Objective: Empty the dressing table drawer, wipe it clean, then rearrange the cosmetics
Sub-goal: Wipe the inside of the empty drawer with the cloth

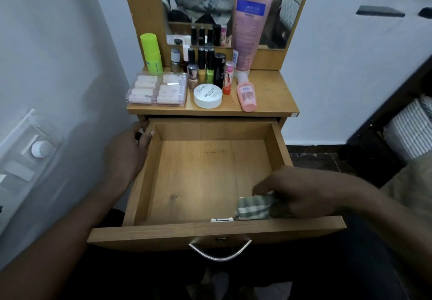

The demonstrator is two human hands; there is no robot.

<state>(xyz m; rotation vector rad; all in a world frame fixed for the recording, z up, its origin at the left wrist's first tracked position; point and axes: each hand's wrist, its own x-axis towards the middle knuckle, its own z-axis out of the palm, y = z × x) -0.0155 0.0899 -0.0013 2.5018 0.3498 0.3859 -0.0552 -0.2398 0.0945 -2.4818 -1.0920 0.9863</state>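
The wooden drawer (277, 145) stands pulled out, its floor bare. My right hand (301, 192) is inside at the front right corner, closed on a green-and-white striped cloth (253, 208) pressed to the drawer floor. My left hand (128, 152) grips the drawer's left wall near the back. The cosmetics stand on the tabletop (273, 94): a clear case of white tubes (157, 89), a white nail polish remover jar (208, 96), a small pink bottle (246, 96), a tall pink tube (250, 26), a lime-green bottle (152, 54) and several nail polishes (203, 63).
A mirror (205, 2) backs the tabletop. A curved metal handle (219, 250) hangs from the drawer front. A white wall with a switch panel (30, 154) lies close on the left. A dark frame and striped fabric (411, 126) stand at the right.
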